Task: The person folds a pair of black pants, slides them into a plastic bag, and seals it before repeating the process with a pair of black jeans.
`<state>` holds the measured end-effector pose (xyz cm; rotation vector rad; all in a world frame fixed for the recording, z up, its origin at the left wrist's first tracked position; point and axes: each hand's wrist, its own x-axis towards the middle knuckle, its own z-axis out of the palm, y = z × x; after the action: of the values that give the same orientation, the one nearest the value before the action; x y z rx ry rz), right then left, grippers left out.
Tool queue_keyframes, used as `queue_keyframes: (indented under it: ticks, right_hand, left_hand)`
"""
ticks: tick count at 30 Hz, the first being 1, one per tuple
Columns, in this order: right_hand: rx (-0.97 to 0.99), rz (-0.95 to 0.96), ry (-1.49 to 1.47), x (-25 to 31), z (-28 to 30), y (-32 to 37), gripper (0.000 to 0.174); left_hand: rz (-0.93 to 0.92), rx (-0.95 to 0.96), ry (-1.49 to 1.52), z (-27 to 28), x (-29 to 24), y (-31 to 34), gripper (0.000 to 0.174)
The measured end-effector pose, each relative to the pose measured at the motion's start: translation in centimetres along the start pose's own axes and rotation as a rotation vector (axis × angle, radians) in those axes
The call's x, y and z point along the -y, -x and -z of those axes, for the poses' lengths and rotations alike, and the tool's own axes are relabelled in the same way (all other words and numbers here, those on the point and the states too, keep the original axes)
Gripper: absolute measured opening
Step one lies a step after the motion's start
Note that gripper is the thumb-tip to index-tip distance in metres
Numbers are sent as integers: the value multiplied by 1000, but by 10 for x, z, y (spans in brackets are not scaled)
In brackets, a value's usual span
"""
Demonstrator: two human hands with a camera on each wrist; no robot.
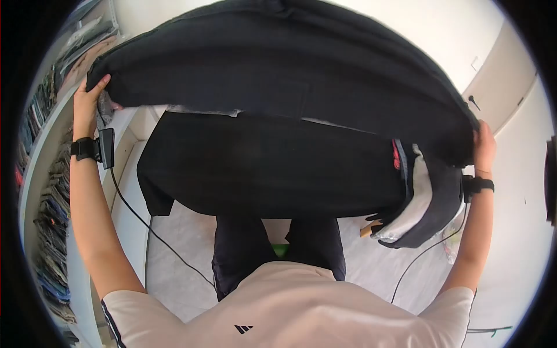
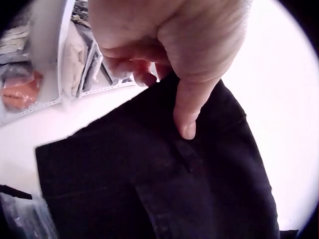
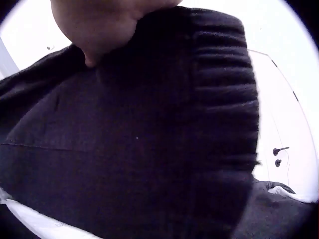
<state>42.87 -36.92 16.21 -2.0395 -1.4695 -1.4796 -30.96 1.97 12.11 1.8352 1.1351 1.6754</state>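
A long black garment (image 1: 249, 69) is stretched sideways in the head view, bowed upward between both hands. The left hand (image 1: 91, 104) grips its left end; in the left wrist view the left thumb lies on the dark cloth (image 2: 114, 164), with the left hand's (image 2: 199, 55) other fingers partly behind it. At the other end, the right hand (image 1: 485, 148) holds the garment. The right wrist view shows a gathered, elastic-looking edge (image 3: 227, 84) beside the right hand (image 3: 102, 25), whose fingers are mostly hidden.
Below the garment lies a black-covered surface (image 1: 261, 165), with folded dark and white cloth (image 1: 420, 185) at its right end. Shelves of packed clothes (image 1: 55, 232) line the left side. A door (image 1: 502, 87) with a dark handle stands at the right. Cables hang from both wrists.
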Motion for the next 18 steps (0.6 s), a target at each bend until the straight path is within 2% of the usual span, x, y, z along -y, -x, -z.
queue_keyframes:
  ticks: [1,2,4,5,7,8,9,10,11,13,15,17,18]
  right_hand:
    - [-60,12,25,-3,-6,-2,32]
    - [-71,-8,-1,-1,-11,1,34]
    - [19,28,-57,22,-18,21,37]
    - [94,60,-108,37,-20,33,41]
    - [171,203,-310,78,-26,56,48]
    - [250,243,-367,90,-35,72,50]
    - [327,283,-425,101,-44,87,52]
    - [358,277,-420,117,-43,99,51]
    - [390,271,-413,129,-42,110,51]
    - [398,201,-429,138,-46,128,53]
    - [333,109,-382,139,-42,136,57]
    - [400,28,-331,127,-36,141,61]
    - [382,-15,-297,126,-34,137,63]
  left_hand:
    - [35,4,83,1,12,-4,25]
    - [-24,36,23,7,34,-2,25]
    - [-75,60,13,5,75,14,32]
    - [23,140,56,-2,72,34,37]
    - [168,128,34,6,133,62,38]
    - [290,124,195,4,150,81,35]
    - [342,188,127,5,160,98,31]
    - [297,322,88,13,190,111,29]
    - [293,337,38,9,181,127,31]
    - [595,219,234,10,191,138,38]
    - [632,178,331,16,189,149,38]
    - [620,139,432,23,180,155,39]
    - [681,114,431,23,173,155,45]
